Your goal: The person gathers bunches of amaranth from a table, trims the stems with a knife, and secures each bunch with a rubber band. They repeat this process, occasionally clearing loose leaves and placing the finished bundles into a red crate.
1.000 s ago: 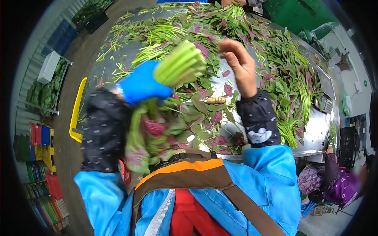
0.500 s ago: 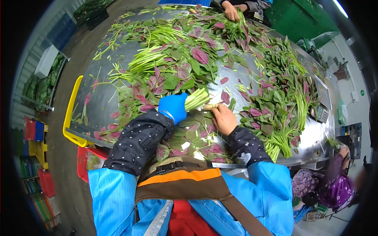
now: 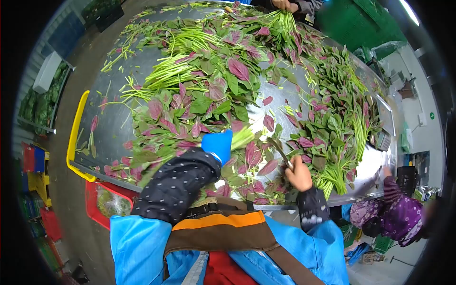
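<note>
My left hand (image 3: 217, 144), in a blue glove, is closed around a bunch of red-and-green amaranth (image 3: 243, 137), its pale stem ends pointing right. My bare right hand (image 3: 299, 174) grips a knife (image 3: 280, 152), whose narrow dark blade slants up and left, apart from the stem ends. Loose purple-green leaves (image 3: 254, 154) and cut bits lie below both hands. Beyond my left hand spreads a big heap of amaranth (image 3: 190, 71), stems and leaves mixed. More bunches (image 3: 332, 128) lie to the right of the knife.
The metal table (image 3: 109, 78) carries the greens. A yellow crate (image 3: 78, 142) and a red crate (image 3: 95, 209) stand by its left edge. A co-worker's hands (image 3: 285, 5) hold greens at the far side. Another person (image 3: 403, 213) is at right, near a scale (image 3: 381, 141).
My right hand and the knife have moved right and down, away from the stem ends. My left hand has shifted slightly right and down with the bunch. The far co-worker's hands moved up.
</note>
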`<state>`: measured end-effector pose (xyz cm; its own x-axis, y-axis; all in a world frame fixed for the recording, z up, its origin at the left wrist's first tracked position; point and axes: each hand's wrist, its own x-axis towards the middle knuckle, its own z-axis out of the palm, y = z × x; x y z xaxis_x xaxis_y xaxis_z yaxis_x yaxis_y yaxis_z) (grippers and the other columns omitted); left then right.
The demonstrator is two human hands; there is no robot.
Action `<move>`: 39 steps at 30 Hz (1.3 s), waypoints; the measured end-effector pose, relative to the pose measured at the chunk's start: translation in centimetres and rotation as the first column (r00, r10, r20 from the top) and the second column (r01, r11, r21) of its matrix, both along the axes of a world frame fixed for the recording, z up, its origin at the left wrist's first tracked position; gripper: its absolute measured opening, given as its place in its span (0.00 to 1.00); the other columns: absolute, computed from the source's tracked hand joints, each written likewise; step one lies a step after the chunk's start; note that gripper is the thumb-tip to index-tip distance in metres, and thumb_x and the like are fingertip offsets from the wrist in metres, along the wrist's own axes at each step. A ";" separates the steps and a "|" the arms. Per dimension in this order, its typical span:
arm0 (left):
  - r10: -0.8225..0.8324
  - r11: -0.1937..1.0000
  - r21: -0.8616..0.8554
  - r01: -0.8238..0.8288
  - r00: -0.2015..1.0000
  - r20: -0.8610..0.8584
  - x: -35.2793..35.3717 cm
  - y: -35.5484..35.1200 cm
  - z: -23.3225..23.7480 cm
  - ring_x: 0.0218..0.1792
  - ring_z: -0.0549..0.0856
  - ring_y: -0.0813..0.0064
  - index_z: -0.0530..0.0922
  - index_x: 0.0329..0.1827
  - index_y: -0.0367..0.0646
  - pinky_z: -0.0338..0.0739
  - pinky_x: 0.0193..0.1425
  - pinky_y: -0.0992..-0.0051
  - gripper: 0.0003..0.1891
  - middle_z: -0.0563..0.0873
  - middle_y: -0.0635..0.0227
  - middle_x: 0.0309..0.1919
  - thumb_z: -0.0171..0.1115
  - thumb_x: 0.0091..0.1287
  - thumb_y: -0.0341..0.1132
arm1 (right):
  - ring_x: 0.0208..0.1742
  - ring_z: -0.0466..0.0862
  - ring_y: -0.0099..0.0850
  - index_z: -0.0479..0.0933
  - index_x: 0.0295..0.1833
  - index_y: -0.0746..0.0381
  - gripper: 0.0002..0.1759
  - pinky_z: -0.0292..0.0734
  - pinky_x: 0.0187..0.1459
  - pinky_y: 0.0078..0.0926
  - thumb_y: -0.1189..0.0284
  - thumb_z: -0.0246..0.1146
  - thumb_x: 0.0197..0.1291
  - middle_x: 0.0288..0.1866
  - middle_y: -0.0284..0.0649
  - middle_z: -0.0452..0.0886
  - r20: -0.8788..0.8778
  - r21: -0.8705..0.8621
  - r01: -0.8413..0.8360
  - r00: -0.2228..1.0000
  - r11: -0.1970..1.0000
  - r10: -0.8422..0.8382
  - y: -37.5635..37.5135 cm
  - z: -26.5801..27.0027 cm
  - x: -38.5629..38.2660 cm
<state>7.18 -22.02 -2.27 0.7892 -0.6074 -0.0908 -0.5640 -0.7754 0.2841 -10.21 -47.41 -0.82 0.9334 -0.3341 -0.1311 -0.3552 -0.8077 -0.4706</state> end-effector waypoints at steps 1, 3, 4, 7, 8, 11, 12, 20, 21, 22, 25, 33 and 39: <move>-0.022 0.999 0.029 0.023 0.999 -0.036 -0.8 -0.6 -2.5 0.30 0.85 0.55 0.72 0.42 0.44 0.76 0.31 0.59 0.15 0.84 0.58 0.28 0.60 0.50 0.32 | 0.26 0.79 0.48 0.69 0.45 0.67 0.19 0.72 0.29 0.43 0.68 0.63 0.52 0.24 0.49 0.76 0.022 0.088 0.082 0.996 0.993 -0.084 -0.3 -0.4 -1.9; 0.017 1.000 -0.002 -0.017 0.999 -0.033 -1.6 -1.5 -4.2 0.29 0.84 0.57 0.71 0.44 0.44 0.76 0.29 0.60 0.16 0.83 0.60 0.28 0.61 0.51 0.34 | 0.23 0.75 0.44 0.69 0.50 0.66 0.21 0.70 0.28 0.39 0.68 0.64 0.54 0.21 0.45 0.73 -0.017 0.120 0.154 0.988 0.981 -0.153 2.2 0.6 -3.3; 0.015 1.000 -0.018 -0.015 0.999 -0.032 -1.6 -1.3 -4.1 0.29 0.84 0.58 0.71 0.44 0.44 0.76 0.29 0.60 0.17 0.82 0.60 0.28 0.62 0.52 0.35 | 0.22 0.71 0.41 0.69 0.52 0.66 0.20 0.69 0.29 0.35 0.69 0.63 0.57 0.20 0.44 0.70 0.030 0.162 0.133 0.990 0.978 -0.139 4.1 0.7 -3.3; -0.023 0.999 -0.028 0.021 0.998 -0.057 -1.6 -0.7 -3.6 0.28 0.84 0.58 0.71 0.43 0.43 0.76 0.29 0.60 0.20 0.81 0.60 0.28 0.67 0.49 0.38 | 0.28 0.77 0.50 0.68 0.47 0.66 0.13 0.71 0.31 0.40 0.71 0.59 0.60 0.25 0.50 0.75 0.114 0.168 -0.032 0.993 0.985 0.013 8.0 -0.3 -1.7; -0.027 0.999 -0.031 0.026 0.999 -0.043 -1.6 -0.7 -4.0 0.28 0.84 0.58 0.71 0.43 0.43 0.76 0.29 0.60 0.20 0.82 0.60 0.28 0.67 0.49 0.38 | 0.30 0.77 0.52 0.67 0.47 0.66 0.13 0.71 0.31 0.42 0.71 0.58 0.61 0.26 0.52 0.75 0.096 0.174 -0.054 0.995 0.983 0.038 8.6 -0.7 -1.0; -0.014 0.999 -0.043 0.013 0.999 -0.037 -1.7 -0.8 -3.7 0.29 0.84 0.58 0.71 0.40 0.43 0.76 0.30 0.61 0.17 0.82 0.59 0.28 0.65 0.49 0.35 | 0.30 0.77 0.56 0.64 0.45 0.66 0.13 0.70 0.29 0.47 0.71 0.58 0.61 0.26 0.55 0.75 0.080 0.118 -0.119 0.991 0.986 0.110 9.1 -1.4 0.5; -0.015 0.998 -0.060 0.013 0.999 -0.043 -1.8 -0.7 -3.1 0.29 0.85 0.59 0.72 0.39 0.43 0.77 0.30 0.62 0.14 0.82 0.59 0.28 0.63 0.50 0.32 | 0.28 0.77 0.56 0.64 0.45 0.66 0.13 0.69 0.27 0.47 0.71 0.57 0.62 0.24 0.55 0.75 0.074 0.089 -0.146 0.987 0.985 0.139 8.9 -1.7 0.8; -0.021 0.989 -0.143 0.021 1.000 0.000 -1.9 -0.5 -5.0 0.29 0.83 0.56 0.72 0.40 0.45 0.76 0.30 0.60 0.18 0.82 0.59 0.30 0.67 0.48 0.37 | 0.30 0.75 0.63 0.62 0.45 0.70 0.14 0.68 0.31 0.55 0.71 0.53 0.61 0.25 0.65 0.74 -0.028 0.126 -0.176 0.983 0.976 0.181 9.4 -5.7 7.4; -0.034 0.991 -0.128 0.033 0.999 -0.003 -1.9 -0.5 -4.9 0.30 0.84 0.56 0.72 0.41 0.46 0.76 0.31 0.59 0.18 0.82 0.60 0.30 0.67 0.48 0.38 | 0.30 0.75 0.63 0.62 0.46 0.69 0.14 0.68 0.31 0.55 0.72 0.53 0.61 0.25 0.65 0.74 -0.014 0.140 -0.167 0.985 0.976 0.171 9.3 -5.7 6.7; -0.041 0.993 -0.115 0.040 0.999 -0.005 -1.9 -0.5 -4.6 0.30 0.84 0.56 0.72 0.41 0.46 0.76 0.31 0.59 0.18 0.82 0.60 0.30 0.67 0.48 0.38 | 0.30 0.75 0.63 0.62 0.46 0.69 0.13 0.68 0.31 0.55 0.72 0.53 0.61 0.25 0.65 0.74 0.000 0.152 -0.165 0.986 0.975 0.167 9.4 -5.4 5.2; -0.002 0.989 -0.146 -0.008 0.998 -0.066 -1.3 -0.4 -5.5 0.32 0.84 0.56 0.77 0.46 0.50 0.76 0.33 0.59 0.20 0.84 0.59 0.32 0.67 0.49 0.41 | 0.33 0.76 0.61 0.62 0.52 0.68 0.16 0.70 0.33 0.54 0.75 0.52 0.59 0.30 0.64 0.74 -0.063 0.213 -0.204 0.973 0.955 0.222 7.9 -4.7 -1.5; -0.138 0.959 -0.271 0.087 0.975 -0.177 3.2 0.0 5.0 0.31 0.83 0.53 0.82 0.34 0.48 0.78 0.33 0.61 0.19 0.84 0.58 0.27 0.69 0.35 0.41 | 0.33 0.80 0.48 0.67 0.59 0.64 0.25 0.76 0.36 0.43 0.66 0.60 0.57 0.41 0.56 0.78 -0.033 0.216 -0.270 0.958 0.938 0.284 2.7 -7.9 -5.7; -0.212 0.476 -0.879 -0.017 0.968 -0.134 9.2 8.4 19.0 0.30 0.84 0.62 0.80 0.37 0.39 0.78 0.37 0.65 0.20 0.86 0.59 0.31 0.71 0.35 0.31 | 0.26 0.78 0.45 0.60 0.65 0.69 0.30 0.73 0.30 0.39 0.63 0.56 0.63 0.27 0.49 0.77 0.096 0.049 -0.233 0.969 0.971 0.228 1.3 -3.6 -6.3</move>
